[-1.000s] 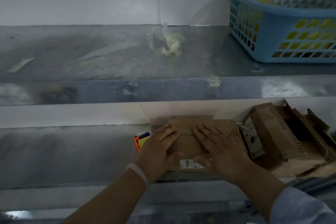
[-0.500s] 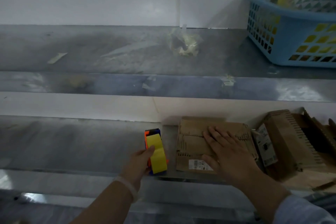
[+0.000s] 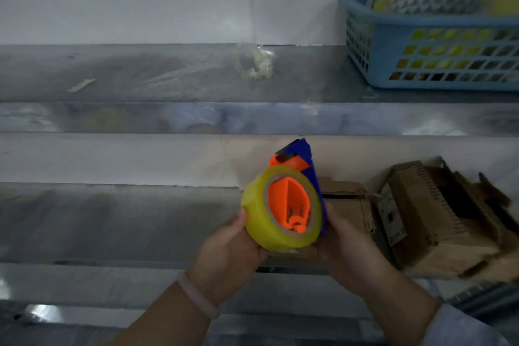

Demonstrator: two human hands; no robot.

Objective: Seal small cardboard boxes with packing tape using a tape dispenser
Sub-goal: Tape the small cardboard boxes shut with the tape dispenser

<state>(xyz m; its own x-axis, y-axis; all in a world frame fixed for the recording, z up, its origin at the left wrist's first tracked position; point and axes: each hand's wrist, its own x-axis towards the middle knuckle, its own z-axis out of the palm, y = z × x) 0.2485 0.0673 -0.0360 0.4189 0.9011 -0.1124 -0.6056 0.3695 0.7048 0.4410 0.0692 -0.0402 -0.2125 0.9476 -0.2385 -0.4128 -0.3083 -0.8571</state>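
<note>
holding the tape dispenser (image 3: 292,199) up in both hands, right in front of the cardboard box (image 3: 346,201). cupping the yellow tape roll (image 3: 257,223) from below with the left hand (image 3: 227,255), thumb curled on its side. gripping its blue side with the right hand (image 3: 348,247), thumb pressed flat; can't tell about the other fingers, hidden behind. just right of the box: heap of flattened cardboard (image 3: 438,219). up and right of it: blue basket (image 3: 376,36).

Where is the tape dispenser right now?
In the head view, the tape dispenser is near the centre, held up between the left hand and right hand, in front of the small cardboard box.
</note>
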